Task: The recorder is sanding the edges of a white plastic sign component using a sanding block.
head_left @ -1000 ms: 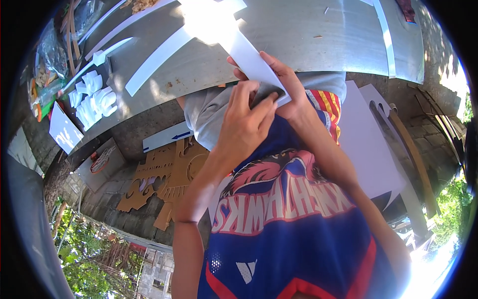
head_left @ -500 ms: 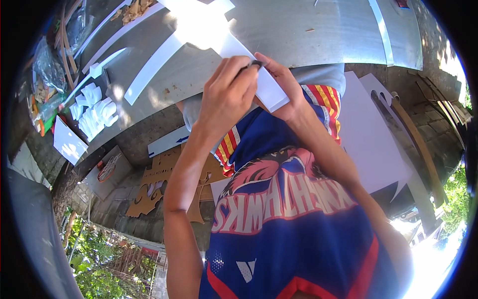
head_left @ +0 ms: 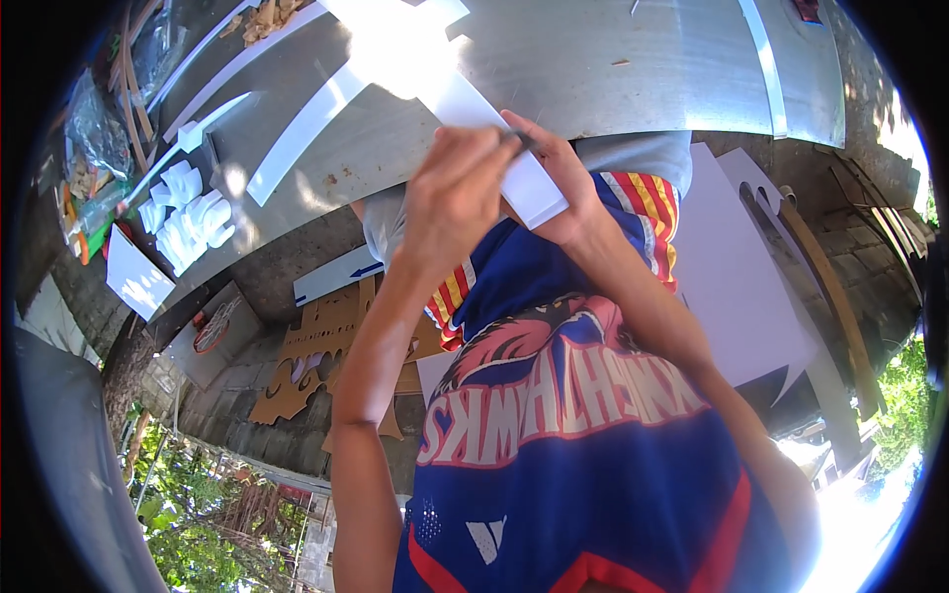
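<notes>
A long white strip [head_left: 535,194], which looks like foam board or thick card, slants from the table toward my lap. My right hand [head_left: 568,186] is wrapped around its near end, with the thumb along the far edge and the fingers partly hidden beneath. In my left hand [head_left: 457,188] a small dark piece [head_left: 518,139] is pinched against the strip's top face. That hand is slightly smeared by motion, and I cannot make out what the dark piece is. The strip's far part runs into a glaring patch of sunlight.
Around the strip spreads a grey metal tabletop [head_left: 554,74]. Curved white strips [head_left: 308,136] and white offcuts [head_left: 188,222] lie to the left, near clear plastic bags [head_left: 97,133]. A large white sheet [head_left: 736,287] leans at my right. Cut brown cardboard [head_left: 321,336] lies below the table.
My left hand has slid a little nearer along the strip with the dark piece. My right hand keeps its hold and has barely shifted.
</notes>
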### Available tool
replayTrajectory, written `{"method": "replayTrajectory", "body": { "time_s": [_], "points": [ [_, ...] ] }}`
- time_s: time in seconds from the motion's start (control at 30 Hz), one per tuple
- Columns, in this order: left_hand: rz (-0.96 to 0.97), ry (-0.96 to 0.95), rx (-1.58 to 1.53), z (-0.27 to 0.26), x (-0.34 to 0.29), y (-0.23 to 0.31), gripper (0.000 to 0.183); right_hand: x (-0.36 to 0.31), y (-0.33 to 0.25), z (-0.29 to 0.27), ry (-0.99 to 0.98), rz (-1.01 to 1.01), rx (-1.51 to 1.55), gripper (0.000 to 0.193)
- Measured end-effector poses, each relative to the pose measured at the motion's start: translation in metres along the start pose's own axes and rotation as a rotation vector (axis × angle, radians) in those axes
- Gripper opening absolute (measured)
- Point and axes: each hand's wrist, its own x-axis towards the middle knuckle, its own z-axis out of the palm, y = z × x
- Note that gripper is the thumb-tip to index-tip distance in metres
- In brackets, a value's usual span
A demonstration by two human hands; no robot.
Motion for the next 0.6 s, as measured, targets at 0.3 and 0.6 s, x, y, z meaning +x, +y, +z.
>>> {"method": "replayTrajectory", "body": {
  "time_s": [0.3,0.6],
  "points": [
    [0.109,-0.011,-0.007,-0.001,-0.001,-0.014,0.020,-0.003,-0.002,0.005,0.081,0.083,0.057,0.033],
    [0.076,-0.162,-0.258,-0.003,-0.018,0.005,0.021,0.004,-0.002,-0.002,0.070,0.022,-0.131,0.045]
  ]
}}
